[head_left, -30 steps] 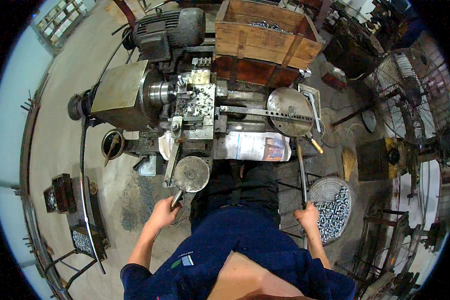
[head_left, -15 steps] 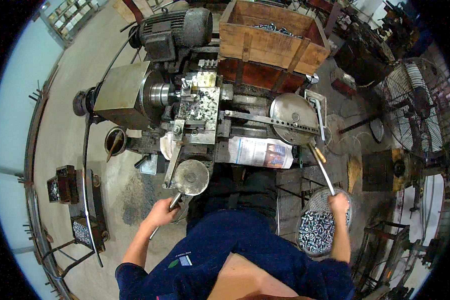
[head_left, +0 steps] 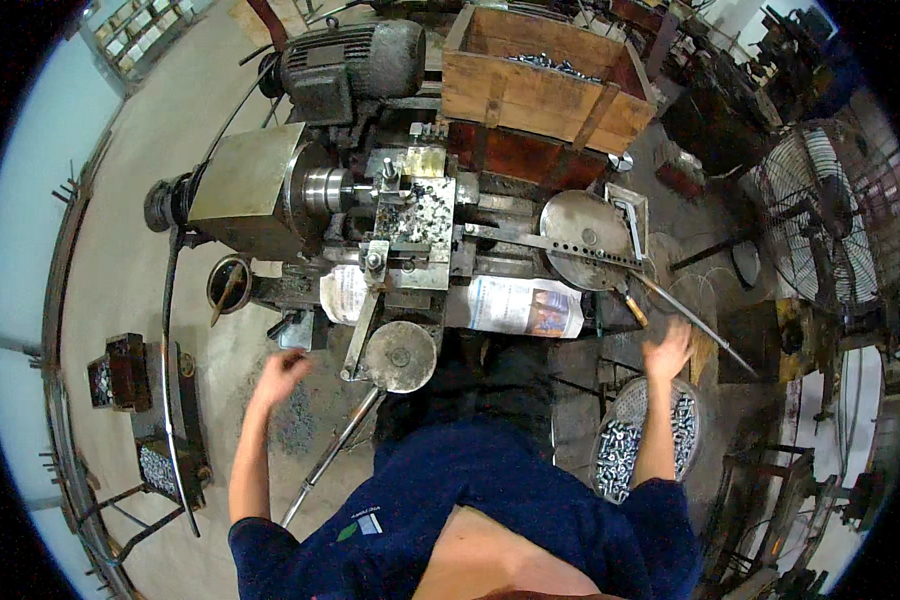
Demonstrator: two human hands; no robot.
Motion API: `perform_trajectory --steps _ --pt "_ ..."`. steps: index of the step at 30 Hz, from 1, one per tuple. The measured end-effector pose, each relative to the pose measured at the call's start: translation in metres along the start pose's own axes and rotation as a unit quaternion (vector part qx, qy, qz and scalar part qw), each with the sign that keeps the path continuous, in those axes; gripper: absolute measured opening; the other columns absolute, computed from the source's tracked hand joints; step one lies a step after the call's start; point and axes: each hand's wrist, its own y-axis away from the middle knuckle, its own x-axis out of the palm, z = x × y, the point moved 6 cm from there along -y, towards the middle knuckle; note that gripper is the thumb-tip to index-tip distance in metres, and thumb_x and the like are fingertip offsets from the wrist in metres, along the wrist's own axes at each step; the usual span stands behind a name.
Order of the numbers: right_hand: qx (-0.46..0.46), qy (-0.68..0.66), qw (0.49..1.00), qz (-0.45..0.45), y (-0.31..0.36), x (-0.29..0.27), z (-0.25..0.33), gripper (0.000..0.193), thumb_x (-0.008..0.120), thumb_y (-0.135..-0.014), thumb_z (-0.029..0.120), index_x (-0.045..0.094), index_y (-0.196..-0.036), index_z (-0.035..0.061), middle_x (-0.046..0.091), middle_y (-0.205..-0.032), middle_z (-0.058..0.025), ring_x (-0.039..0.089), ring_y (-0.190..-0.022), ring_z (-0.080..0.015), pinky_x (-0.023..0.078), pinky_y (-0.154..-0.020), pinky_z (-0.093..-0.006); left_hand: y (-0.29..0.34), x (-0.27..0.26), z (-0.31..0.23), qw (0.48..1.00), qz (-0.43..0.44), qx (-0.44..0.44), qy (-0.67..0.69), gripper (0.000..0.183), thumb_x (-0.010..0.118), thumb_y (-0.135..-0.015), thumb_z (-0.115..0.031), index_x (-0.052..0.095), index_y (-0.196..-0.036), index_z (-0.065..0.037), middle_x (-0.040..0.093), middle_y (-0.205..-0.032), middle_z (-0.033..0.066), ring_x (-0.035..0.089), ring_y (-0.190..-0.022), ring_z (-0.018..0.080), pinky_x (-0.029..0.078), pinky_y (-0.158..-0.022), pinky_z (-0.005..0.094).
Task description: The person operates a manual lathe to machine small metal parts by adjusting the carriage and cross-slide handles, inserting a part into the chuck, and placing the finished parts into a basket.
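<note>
My right hand [head_left: 667, 350] is open with its fingers apart, close to the metal lever rod [head_left: 700, 325] but not on it. That lever runs out from the large round disc [head_left: 582, 240] with a flat perforated bar across it. My left hand [head_left: 286, 377] hangs in the air with loosely bent fingers and nothing seen in it. To its right are a smaller round disc [head_left: 401, 356] and a long metal handle [head_left: 335, 455] slanting down from it. Ahead of me, the machine's carriage [head_left: 425, 215] is strewn with dark chips beside the spindle chuck [head_left: 328, 189].
Below my right forearm sits a perforated basket [head_left: 638, 402] of shiny metal parts. A wooden crate [head_left: 540, 95] holding similar parts stands behind the machine, beside a motor [head_left: 355, 65]. At left are a round pot [head_left: 230, 283] and small boxes [head_left: 120, 372]; a fan [head_left: 820, 215] stands right.
Both hands have let go of their levers; the left moved up and left, the right rose. The right lever swung outward to the right. The carriage and smaller disc shifted right.
</note>
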Motion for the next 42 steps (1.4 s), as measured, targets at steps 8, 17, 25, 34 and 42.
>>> perform_trajectory --steps 8,17,25,34,42 --pt "-0.119 -0.253 0.956 0.085 0.103 0.02 0.068 0.046 0.063 -0.053 0.015 0.063 -0.097 0.0012 0.058 -0.106 -0.0198 0.052 -0.103 -0.0341 0.041 -0.091 -0.0369 -0.109 -0.019 0.111 0.899 -0.126 -0.001 -0.42 0.043 0.051 -0.083 -0.045 0.059 -0.092 -0.004 0.062 -0.076 0.0182 0.061 -0.072 0.036 0.048 -0.065 0.0461" --pt "-0.094 -0.302 0.935 0.162 0.079 -0.025 0.101 0.044 0.06 -0.055 0.015 0.065 -0.097 0.0007 0.062 -0.095 -0.0228 0.061 -0.089 -0.0352 0.047 -0.082 -0.0351 -0.117 0.038 0.144 0.933 -0.243 -0.119 -0.235 0.047 0.053 -0.079 -0.048 0.061 -0.078 -0.002 0.063 -0.079 0.0196 0.061 -0.076 0.0363 0.048 -0.067 0.0464" --pt "-0.164 -0.337 0.922 0.101 0.014 -0.116 0.147 0.04 0.062 -0.057 0.012 0.064 -0.095 0.0013 0.063 -0.091 -0.0202 0.06 -0.089 -0.0337 0.046 -0.08 -0.0363 -0.098 0.007 0.129 0.928 -0.173 -0.094 -0.316 0.039 0.057 -0.078 -0.043 0.059 -0.085 -0.004 0.063 -0.081 0.0204 0.061 -0.076 0.0358 0.05 -0.066 0.0442" --pt "-0.538 -0.357 0.762 -0.039 -0.013 -0.227 0.411 0.039 0.065 -0.051 0.015 0.063 -0.087 0.0032 0.059 -0.092 -0.0131 0.052 -0.096 -0.0293 0.04 -0.088 -0.0386 -0.062 -0.068 0.089 0.987 -0.133 -0.086 -0.033 0.041 0.061 -0.079 -0.028 0.055 -0.111 -0.003 0.063 -0.089 0.0191 0.063 -0.078 0.0308 0.048 -0.07 0.0366" --pt "-0.646 -0.105 0.756 0.011 0.019 -0.217 0.559 0.023 0.061 -0.058 0.023 0.068 -0.074 0.0088 0.064 -0.086 -0.0125 0.057 -0.091 -0.0278 0.027 -0.102 -0.0442 0.126 -0.245 0.127 0.842 -0.486 -0.13 -0.195 0.035 0.05 -0.086 -0.035 0.059 -0.096 -0.003 0.063 -0.084 0.0186 0.06 -0.081 0.0358 0.046 -0.069 0.0429"
